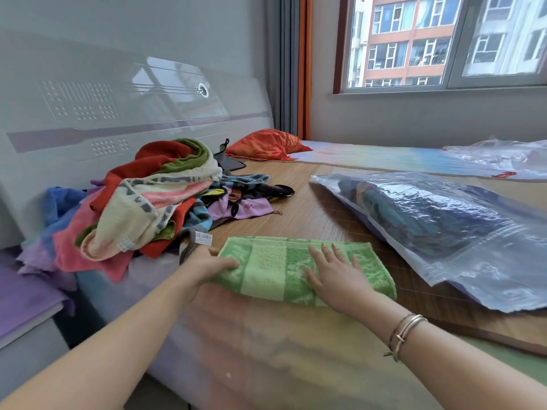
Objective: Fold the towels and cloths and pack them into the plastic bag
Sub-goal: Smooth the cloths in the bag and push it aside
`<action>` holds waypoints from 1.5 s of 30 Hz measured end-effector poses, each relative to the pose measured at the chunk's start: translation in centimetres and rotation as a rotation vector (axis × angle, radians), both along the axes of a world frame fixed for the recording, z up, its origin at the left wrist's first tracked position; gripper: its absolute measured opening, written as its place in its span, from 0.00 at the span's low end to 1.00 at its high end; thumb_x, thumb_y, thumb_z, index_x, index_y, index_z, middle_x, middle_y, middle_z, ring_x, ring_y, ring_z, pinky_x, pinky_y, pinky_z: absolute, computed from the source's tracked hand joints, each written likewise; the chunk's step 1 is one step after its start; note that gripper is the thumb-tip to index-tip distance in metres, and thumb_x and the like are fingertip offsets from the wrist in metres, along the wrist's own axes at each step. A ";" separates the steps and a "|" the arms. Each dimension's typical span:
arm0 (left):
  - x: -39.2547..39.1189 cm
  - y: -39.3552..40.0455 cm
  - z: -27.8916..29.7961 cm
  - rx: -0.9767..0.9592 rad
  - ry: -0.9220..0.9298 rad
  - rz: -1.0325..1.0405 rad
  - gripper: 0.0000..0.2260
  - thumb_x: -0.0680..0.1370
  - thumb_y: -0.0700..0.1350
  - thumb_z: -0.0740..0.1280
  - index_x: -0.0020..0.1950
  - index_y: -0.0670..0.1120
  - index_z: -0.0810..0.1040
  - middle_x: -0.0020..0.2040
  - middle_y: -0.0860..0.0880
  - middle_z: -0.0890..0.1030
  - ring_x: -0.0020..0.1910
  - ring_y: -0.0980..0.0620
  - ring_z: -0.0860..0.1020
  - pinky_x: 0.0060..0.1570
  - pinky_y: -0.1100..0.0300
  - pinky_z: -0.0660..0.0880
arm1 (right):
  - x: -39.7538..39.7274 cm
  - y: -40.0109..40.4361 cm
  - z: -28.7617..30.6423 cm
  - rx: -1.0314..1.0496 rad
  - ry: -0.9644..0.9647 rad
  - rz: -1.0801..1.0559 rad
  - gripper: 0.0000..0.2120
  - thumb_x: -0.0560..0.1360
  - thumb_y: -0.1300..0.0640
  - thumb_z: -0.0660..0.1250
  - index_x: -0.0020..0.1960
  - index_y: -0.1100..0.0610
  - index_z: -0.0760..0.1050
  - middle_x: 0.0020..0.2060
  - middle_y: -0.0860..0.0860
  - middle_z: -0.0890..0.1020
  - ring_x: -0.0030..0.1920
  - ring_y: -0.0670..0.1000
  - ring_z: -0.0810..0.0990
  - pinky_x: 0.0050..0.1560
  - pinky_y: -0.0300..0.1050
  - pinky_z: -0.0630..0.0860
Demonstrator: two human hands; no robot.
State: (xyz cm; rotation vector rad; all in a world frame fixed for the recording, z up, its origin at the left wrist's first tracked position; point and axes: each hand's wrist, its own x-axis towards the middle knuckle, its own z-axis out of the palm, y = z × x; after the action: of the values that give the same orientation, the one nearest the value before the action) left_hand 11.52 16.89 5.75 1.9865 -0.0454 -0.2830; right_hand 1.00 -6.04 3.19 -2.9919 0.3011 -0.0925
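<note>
Your right hand (pixel 334 276) presses flat on the green towel (pixel 266 267), left hand (pixel 207 266) pinching its left end; plastic bag (pixel 461 250) lies right, nearer the right hand.

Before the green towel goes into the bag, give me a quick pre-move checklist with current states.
1. Green towel folded flat on the mat: ok.
2. Left hand grips the towel's left end: ok.
3. Right hand lies flat on the towel, not yet gripping: not ok for lifting.
4. Plastic bag within reach at right, already holding dark cloths: ok.
5. Bag mouth open: cannot tell.
6. Unfolded pile lies clear of the towel: ok.
</note>
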 end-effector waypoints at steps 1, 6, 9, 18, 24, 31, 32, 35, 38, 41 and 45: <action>-0.3 -0.4 1.2 -0.024 -0.063 0.014 0.19 0.71 0.40 0.75 0.57 0.40 0.72 0.49 0.45 0.78 0.48 0.48 0.78 0.47 0.56 0.75 | -0.7 -0.2 0.5 -0.012 -0.007 0.004 0.29 0.82 0.42 0.45 0.79 0.49 0.43 0.79 0.53 0.47 0.78 0.54 0.43 0.76 0.58 0.43; -2.7 -5.7 5.9 -0.130 -0.344 -0.011 0.23 0.70 0.40 0.76 0.60 0.45 0.70 0.55 0.46 0.75 0.54 0.49 0.76 0.47 0.57 0.74 | -4.3 -1.9 3.2 0.111 -0.023 -0.052 0.27 0.80 0.61 0.52 0.77 0.58 0.51 0.77 0.57 0.56 0.76 0.55 0.55 0.73 0.49 0.58; -5.4 -10.4 6.6 -0.173 -0.454 -0.106 0.24 0.70 0.41 0.75 0.61 0.47 0.69 0.56 0.48 0.76 0.53 0.51 0.76 0.47 0.58 0.76 | -6.6 -3.3 5.0 0.253 -0.231 -0.131 0.27 0.76 0.68 0.53 0.74 0.57 0.57 0.71 0.53 0.65 0.65 0.54 0.70 0.55 0.44 0.69; -10.3 -16.9 3.1 -0.005 -0.369 -0.526 0.18 0.77 0.57 0.66 0.62 0.49 0.73 0.55 0.51 0.80 0.53 0.55 0.77 0.45 0.64 0.71 | -9.8 -6.1 4.9 0.333 -0.361 -0.138 0.26 0.75 0.67 0.55 0.73 0.57 0.60 0.70 0.56 0.68 0.67 0.57 0.70 0.63 0.50 0.69; -6.8 -14.2 1.9 0.192 -0.331 -0.172 0.12 0.79 0.50 0.64 0.57 0.44 0.72 0.55 0.46 0.76 0.53 0.47 0.75 0.50 0.58 0.71 | -8.6 -4.1 3.2 0.192 -0.248 0.024 0.21 0.82 0.52 0.54 0.74 0.55 0.63 0.72 0.51 0.67 0.71 0.51 0.66 0.66 0.44 0.65; -7.2 -13.3 -1.0 -0.050 0.099 -0.238 0.28 0.70 0.54 0.75 0.62 0.41 0.69 0.56 0.44 0.78 0.54 0.45 0.79 0.56 0.49 0.78 | -7.3 -4.1 2.0 0.226 0.018 -0.054 0.25 0.83 0.49 0.49 0.78 0.54 0.56 0.78 0.56 0.52 0.78 0.55 0.46 0.76 0.51 0.49; -7.2 -13.3 -1.2 -0.092 0.127 -0.246 0.31 0.68 0.53 0.76 0.63 0.40 0.70 0.56 0.42 0.79 0.53 0.45 0.80 0.55 0.49 0.79 | -7.5 -4.2 1.9 0.240 0.016 -0.043 0.25 0.83 0.50 0.50 0.78 0.54 0.55 0.78 0.55 0.52 0.78 0.54 0.46 0.75 0.49 0.49; -7.5 -13.1 -0.6 -0.169 0.047 -0.264 0.19 0.73 0.46 0.74 0.59 0.38 0.76 0.51 0.41 0.82 0.49 0.44 0.82 0.50 0.51 0.80 | -8.3 -3.9 2.2 0.243 -0.024 -0.025 0.24 0.82 0.50 0.51 0.77 0.54 0.57 0.77 0.54 0.57 0.77 0.53 0.53 0.74 0.49 0.56; -8.1 -12.1 2.0 -0.103 -0.162 -0.320 0.09 0.74 0.45 0.71 0.52 0.43 0.81 0.47 0.44 0.84 0.44 0.48 0.82 0.45 0.53 0.79 | -9.2 -3.2 3.7 0.220 -0.172 0.000 0.25 0.80 0.54 0.55 0.76 0.55 0.56 0.74 0.52 0.63 0.71 0.53 0.65 0.65 0.46 0.66; -9.2 -10.3 6.1 -0.025 -0.273 -0.499 0.08 0.73 0.48 0.72 0.51 0.48 0.83 0.46 0.47 0.85 0.44 0.50 0.83 0.46 0.55 0.79 | -10.1 -2.9 6.1 0.213 -0.361 0.122 0.33 0.75 0.64 0.58 0.77 0.54 0.51 0.77 0.51 0.55 0.76 0.51 0.55 0.73 0.46 0.58; -13.2 -9.5 11.1 0.011 -0.331 -0.775 0.08 0.76 0.46 0.71 0.53 0.46 0.83 0.50 0.47 0.85 0.46 0.53 0.82 0.49 0.59 0.78 | -12.6 -3.5 9.8 0.197 -0.403 0.222 0.45 0.64 0.60 0.61 0.78 0.45 0.47 0.78 0.42 0.47 0.77 0.44 0.39 0.77 0.50 0.43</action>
State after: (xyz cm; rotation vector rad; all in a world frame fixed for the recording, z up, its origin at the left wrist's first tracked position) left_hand -1.69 7.43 16.85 1.9303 -1.0365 -0.4384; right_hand -11.63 -9.50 12.95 -2.7055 -0.0633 -0.5940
